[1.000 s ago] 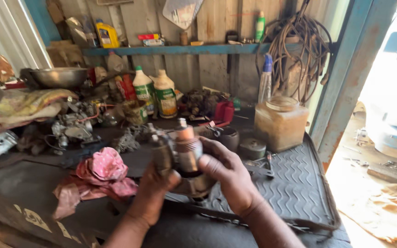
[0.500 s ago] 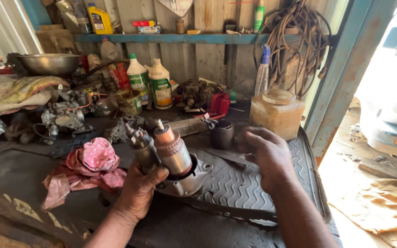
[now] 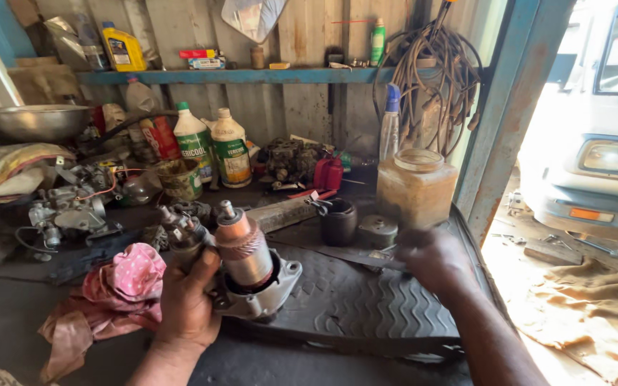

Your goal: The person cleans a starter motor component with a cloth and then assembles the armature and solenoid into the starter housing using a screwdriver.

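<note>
At the left, a pink dotted rag lies crumpled on the dark bench, just left of the left hand. That hand is wrapped firmly around the grey metal housing of a starter motor, fingers curled on its left side, thumb up along the body. The copper-coloured armature stands tilted out of the housing, its shaft pointing up and far-left. This assembly sits near the middle of the bench, at the left edge of the ribbed rubber mat. Beyond the mat stand a small black cup and a cloudy plastic jar. The right hand hovers low over the mat's right part, blurred; fingers look loosely curled, but I cannot tell whether they hold anything.
</note>
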